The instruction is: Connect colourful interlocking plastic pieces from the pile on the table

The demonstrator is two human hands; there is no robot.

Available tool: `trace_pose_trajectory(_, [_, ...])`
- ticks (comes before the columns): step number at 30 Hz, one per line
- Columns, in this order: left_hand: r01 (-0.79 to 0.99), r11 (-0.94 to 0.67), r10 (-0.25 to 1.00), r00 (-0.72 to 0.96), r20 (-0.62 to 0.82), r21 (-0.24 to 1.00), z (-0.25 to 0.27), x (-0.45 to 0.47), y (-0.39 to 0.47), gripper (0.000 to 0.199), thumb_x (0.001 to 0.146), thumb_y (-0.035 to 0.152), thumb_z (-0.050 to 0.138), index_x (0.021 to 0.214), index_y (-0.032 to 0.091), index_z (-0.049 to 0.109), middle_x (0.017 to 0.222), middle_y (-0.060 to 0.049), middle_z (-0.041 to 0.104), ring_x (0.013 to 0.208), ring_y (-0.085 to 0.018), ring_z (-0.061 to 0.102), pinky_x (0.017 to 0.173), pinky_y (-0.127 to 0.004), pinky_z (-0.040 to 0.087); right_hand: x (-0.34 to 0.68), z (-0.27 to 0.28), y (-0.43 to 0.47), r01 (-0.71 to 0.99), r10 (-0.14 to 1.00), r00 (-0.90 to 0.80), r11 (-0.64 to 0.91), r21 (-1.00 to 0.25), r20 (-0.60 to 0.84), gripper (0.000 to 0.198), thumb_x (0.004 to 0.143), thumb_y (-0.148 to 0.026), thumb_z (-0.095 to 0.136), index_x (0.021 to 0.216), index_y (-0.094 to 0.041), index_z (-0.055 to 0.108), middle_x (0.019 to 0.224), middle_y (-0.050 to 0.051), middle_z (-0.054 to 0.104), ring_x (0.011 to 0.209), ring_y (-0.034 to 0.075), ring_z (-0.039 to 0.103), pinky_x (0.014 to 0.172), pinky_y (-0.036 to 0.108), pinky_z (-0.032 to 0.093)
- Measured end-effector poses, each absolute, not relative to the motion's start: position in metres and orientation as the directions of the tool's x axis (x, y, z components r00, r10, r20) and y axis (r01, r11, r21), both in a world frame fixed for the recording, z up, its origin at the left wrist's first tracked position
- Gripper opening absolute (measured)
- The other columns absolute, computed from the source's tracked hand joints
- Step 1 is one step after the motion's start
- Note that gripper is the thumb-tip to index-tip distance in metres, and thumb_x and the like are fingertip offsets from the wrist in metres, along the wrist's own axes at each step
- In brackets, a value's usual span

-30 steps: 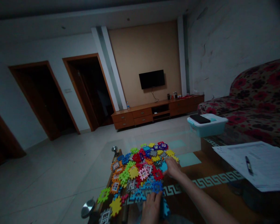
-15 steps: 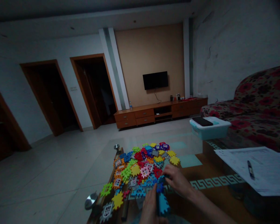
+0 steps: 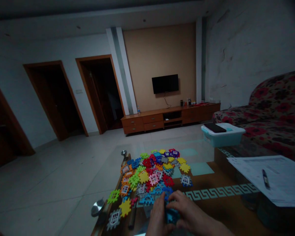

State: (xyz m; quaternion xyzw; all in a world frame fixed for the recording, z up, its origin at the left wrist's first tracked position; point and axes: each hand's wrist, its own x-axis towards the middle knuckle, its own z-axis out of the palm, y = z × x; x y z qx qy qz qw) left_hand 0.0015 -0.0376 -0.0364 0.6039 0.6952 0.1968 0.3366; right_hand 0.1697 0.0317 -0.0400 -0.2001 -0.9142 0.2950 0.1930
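Both hands are meeting at the near edge of the glass table. The left hand and right hand are closing their fingers together around a blue interlocking piece lying between them. The pile of coloured pieces is sitting just beyond. A lidded teal box is carrying a dark phone; its contents are not visible.

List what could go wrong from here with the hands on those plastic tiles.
1. The tile pile reaches the glass table's left edge; a green tile and a yellow one could be knocked onto the floor.
2. Both the left hand and the right hand cover the blue piece, and the room is dim, so the slots may be misaligned.
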Motion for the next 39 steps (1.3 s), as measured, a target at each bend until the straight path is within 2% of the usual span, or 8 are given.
trace_pose_trajectory(4, [0.702,0.171,0.977,-0.031,-0.21,0.691,-0.042,-0.001,-0.037,0.11,0.057,0.016,0.071,0.153,0.004,0.019,0.161,-0.022,0.022,0.151,-0.031,0.018,0.125,-0.038,0.013,0.172,-0.044,0.04,0.206,0.462,-0.866,0.676,-0.708,0.189,0.062,0.067,-0.017,0.079,0.125,-0.022,0.06,0.133,0.01,0.056,0.122,0.028,0.049,0.106,0.042,0.039])
trace_pose_trajectory(12, [0.733,0.137,0.984,-0.024,-0.176,0.666,-0.04,0.006,-0.038,0.11,0.057,0.011,0.066,0.154,0.008,0.015,0.16,-0.021,0.025,0.15,-0.032,0.021,0.125,-0.043,0.014,0.17,-0.041,0.042,0.243,0.481,-0.866,0.642,-0.728,0.136,0.058,0.064,-0.005,0.069,0.12,-0.021,0.061,0.127,0.008,0.057,0.118,0.026,0.049,0.105,0.04,0.038])
trace_pose_trajectory(16, [0.74,0.156,0.978,-0.023,-0.207,0.655,-0.032,0.008,-0.038,0.11,0.054,0.006,0.067,0.153,0.008,0.02,0.159,-0.021,0.028,0.149,-0.032,0.023,0.124,-0.043,0.016,0.17,-0.039,0.043,0.354,0.531,-0.847,0.594,-0.722,0.022,0.082,0.057,-0.004,0.076,0.134,-0.019,0.053,0.132,0.011,0.054,0.123,0.028,0.048,0.107,0.039,0.037])
trace_pose_trajectory(19, [0.732,0.162,0.976,-0.018,-0.219,0.662,-0.023,0.003,-0.04,0.102,0.053,0.003,0.068,0.149,0.008,0.034,0.157,-0.022,0.032,0.148,-0.031,0.026,0.124,-0.041,0.016,0.172,-0.037,0.044,0.435,0.566,-0.823,0.567,-0.699,-0.053,0.095,0.054,-0.003,0.079,0.142,-0.02,0.046,0.137,0.012,0.051,0.128,0.031,0.045,0.112,0.042,0.033])
trace_pose_trajectory(24, [0.723,0.151,0.982,-0.033,-0.184,0.674,-0.016,0.0,-0.042,0.089,0.057,0.003,0.066,0.143,0.009,0.045,0.149,-0.021,0.046,0.141,-0.03,0.04,0.121,-0.04,0.025,0.173,-0.038,0.042,0.374,0.531,-0.848,0.591,-0.714,-0.005,0.086,0.061,-0.006,0.072,0.141,-0.025,0.046,0.139,0.011,0.052,0.13,0.033,0.044,0.113,0.049,0.031])
trace_pose_trajectory(30, [0.766,0.168,0.976,-0.04,-0.215,0.62,-0.009,0.015,-0.043,0.093,0.06,0.008,0.066,0.148,0.008,0.036,0.153,-0.019,0.041,0.143,-0.028,0.036,0.121,-0.035,0.023,0.17,-0.044,0.042,0.258,0.497,-0.862,0.596,-0.761,0.097,0.07,0.067,-0.016,0.071,0.134,-0.017,0.052,0.133,0.016,0.055,0.122,0.033,0.049,0.107,0.047,0.036])
trace_pose_trajectory(34, [0.793,0.181,0.968,-0.041,-0.246,0.581,-0.004,0.02,-0.043,0.102,0.056,0.006,0.063,0.151,0.009,0.027,0.153,-0.017,0.042,0.142,-0.027,0.037,0.12,-0.033,0.025,0.17,-0.042,0.043,0.295,0.497,-0.866,0.59,-0.752,0.049,0.077,0.063,-0.018,0.075,0.136,-0.018,0.051,0.134,0.015,0.054,0.123,0.033,0.048,0.108,0.046,0.035])
trace_pose_trajectory(39, [0.805,0.209,0.957,-0.052,-0.285,0.555,-0.004,0.021,-0.042,0.105,0.057,0.006,0.062,0.153,0.007,0.02,0.159,-0.017,0.032,0.146,-0.026,0.029,0.122,-0.033,0.021,0.169,-0.041,0.043,0.353,0.525,-0.851,0.568,-0.743,-0.003,0.084,0.062,-0.014,0.073,0.141,-0.023,0.047,0.138,0.013,0.052,0.127,0.033,0.045,0.111,0.046,0.032])
